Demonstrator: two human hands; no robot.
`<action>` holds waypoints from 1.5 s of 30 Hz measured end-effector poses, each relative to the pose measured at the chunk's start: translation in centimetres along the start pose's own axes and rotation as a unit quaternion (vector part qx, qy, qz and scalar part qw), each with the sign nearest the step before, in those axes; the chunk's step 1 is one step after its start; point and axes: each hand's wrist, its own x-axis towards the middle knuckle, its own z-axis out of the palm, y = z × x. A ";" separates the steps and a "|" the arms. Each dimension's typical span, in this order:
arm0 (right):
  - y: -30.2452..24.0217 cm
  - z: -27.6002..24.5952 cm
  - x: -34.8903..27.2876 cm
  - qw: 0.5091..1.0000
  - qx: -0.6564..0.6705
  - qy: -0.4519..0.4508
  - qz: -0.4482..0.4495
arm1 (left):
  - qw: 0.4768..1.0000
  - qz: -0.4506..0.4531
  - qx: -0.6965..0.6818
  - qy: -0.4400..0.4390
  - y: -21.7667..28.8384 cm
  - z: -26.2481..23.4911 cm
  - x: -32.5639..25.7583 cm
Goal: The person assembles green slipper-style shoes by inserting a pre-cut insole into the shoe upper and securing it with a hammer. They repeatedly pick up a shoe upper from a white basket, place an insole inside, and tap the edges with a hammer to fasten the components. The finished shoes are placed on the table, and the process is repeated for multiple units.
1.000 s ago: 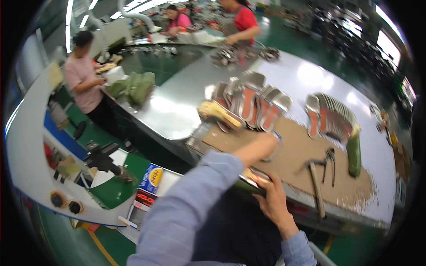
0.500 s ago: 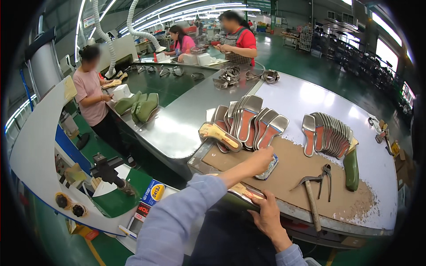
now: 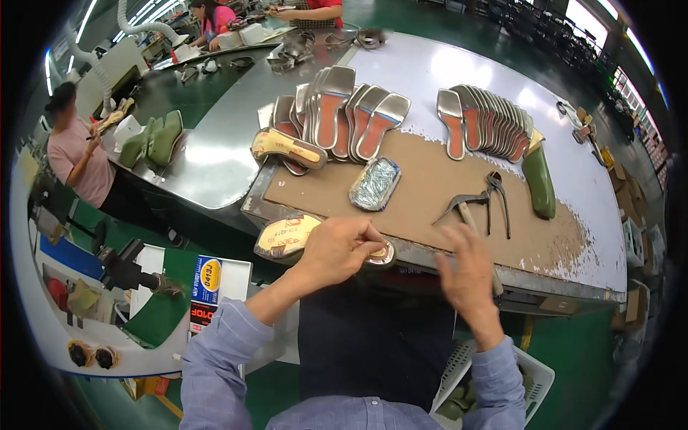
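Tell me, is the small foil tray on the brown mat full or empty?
Full: the tray on the mat holds a heap of small shiny pieces, seemingly nails.

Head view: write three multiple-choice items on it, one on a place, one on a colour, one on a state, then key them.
1. Where does the foil tray of nails lie?
A. on the brown board
B. on the floor
C. in the white basket

2. What colour is the shoe last beside the right-hand row of insoles?
A. red
B. green
C. white

3. What is the left hand doing?
A. hanging free
B. holding pincers
C. gripping a shoe sole at the bench edge

Key: 1 A, the tray sits mid-board; 2 B, the last is plainly green; 3 C, fingers wrap the sole, while the pincers lie untouched and the right hand is blurred, open.
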 end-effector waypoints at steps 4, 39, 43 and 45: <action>7.1 -1.2 -3.9 0.976 -0.166 -0.101 0.099 | 0.997 0.056 0.061 -0.003 -0.3 0.6 0.5; -4.7 -8.5 -2.5 0.960 0.263 -0.092 0.043 | 0.991 -0.034 0.087 -0.094 0.5 -1.0 1.2; -2.8 -7.1 -5.2 0.947 0.321 0.019 -0.008 | 0.961 0.135 0.235 -0.061 -0.7 -3.1 1.2; -2.4 -7.4 -6.2 0.931 0.355 -0.027 0.084 | 0.942 0.166 0.283 -0.073 -1.1 -3.2 1.1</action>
